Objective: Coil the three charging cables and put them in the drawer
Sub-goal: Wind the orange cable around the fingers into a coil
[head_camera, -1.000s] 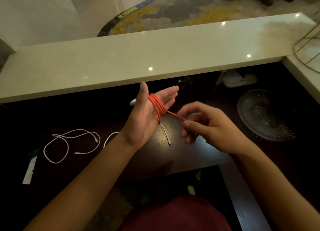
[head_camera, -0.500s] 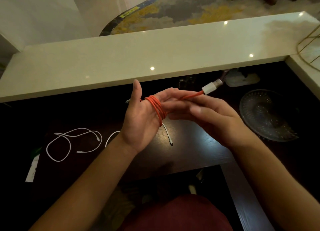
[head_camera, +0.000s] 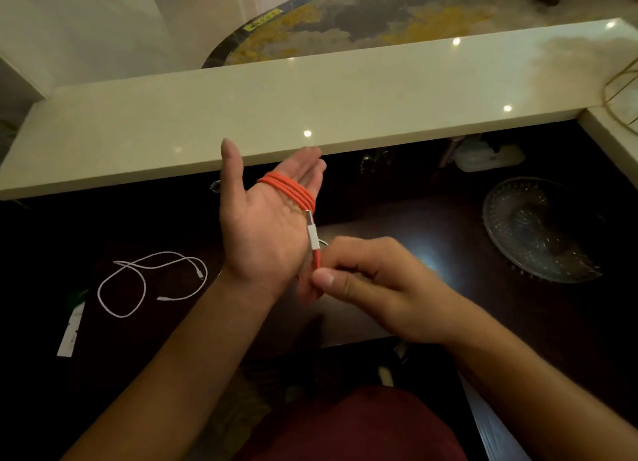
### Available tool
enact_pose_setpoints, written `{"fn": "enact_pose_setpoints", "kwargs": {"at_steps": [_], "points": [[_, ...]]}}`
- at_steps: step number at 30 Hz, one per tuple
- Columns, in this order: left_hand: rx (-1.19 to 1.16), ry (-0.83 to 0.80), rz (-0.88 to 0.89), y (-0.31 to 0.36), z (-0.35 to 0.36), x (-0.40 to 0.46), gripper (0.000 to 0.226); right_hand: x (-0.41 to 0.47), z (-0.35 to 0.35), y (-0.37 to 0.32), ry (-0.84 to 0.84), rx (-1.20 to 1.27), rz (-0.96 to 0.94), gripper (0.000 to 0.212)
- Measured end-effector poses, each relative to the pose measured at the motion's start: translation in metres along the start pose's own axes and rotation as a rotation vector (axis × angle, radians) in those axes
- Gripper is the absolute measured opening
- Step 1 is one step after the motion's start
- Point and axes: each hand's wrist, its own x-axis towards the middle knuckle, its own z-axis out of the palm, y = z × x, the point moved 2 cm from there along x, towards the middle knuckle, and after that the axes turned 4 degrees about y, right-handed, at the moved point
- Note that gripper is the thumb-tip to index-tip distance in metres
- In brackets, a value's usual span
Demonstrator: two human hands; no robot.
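An orange charging cable (head_camera: 293, 191) is wound in several turns around the fingers of my left hand (head_camera: 266, 226), which is held palm up with fingers straight above the dark desk. My right hand (head_camera: 376, 284) pinches the cable's free end just below its white plug (head_camera: 312, 234), beside my left wrist. A white cable (head_camera: 152, 281) lies in a loose loop on the desk at the left. A bit of another white cable (head_camera: 322, 242) peeks out behind my hands. No drawer is visible.
A pale stone counter (head_camera: 310, 108) runs across above the dark desk (head_camera: 448, 226). A glass dish (head_camera: 538, 229) sits at the right, a white object (head_camera: 486, 157) under the counter, a white paper strip (head_camera: 70, 333) at far left. A brass wire frame (head_camera: 621, 94) stands at right.
My right hand carried the cable's plug end from up by my left fingertips down and around to beside my left wrist, adding a turn to the coil.
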Motion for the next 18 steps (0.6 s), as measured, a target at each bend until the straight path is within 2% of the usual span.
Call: {"fn": "enact_pose_setpoints", "kwargs": {"at_steps": [3, 5, 9, 12, 18], "points": [[0.026, -0.067, -0.066, 0.0, 0.001, -0.005, 0.099, 0.005, -0.019, -0.007, 0.177, 0.098, -0.017, 0.019], [0.073, -0.146, -0.081, 0.0, 0.001, -0.01, 0.098, 0.009, -0.032, -0.009, 0.25, -0.015, -0.004, 0.017], [0.177, -0.204, -0.078, -0.005, 0.002, -0.013, 0.095, 0.016, -0.043, -0.01, 0.256, -0.366, 0.07, 0.015], [0.169, -0.227, -0.083, -0.004, 0.004, -0.016, 0.095, 0.023, -0.054, -0.016, 0.238, -0.466, 0.067, 0.008], [0.249, -0.166, -0.06, 0.006, 0.003, -0.009, 0.089, 0.033, -0.061, -0.017, 0.185, -0.53, 0.073, 0.015]]}}
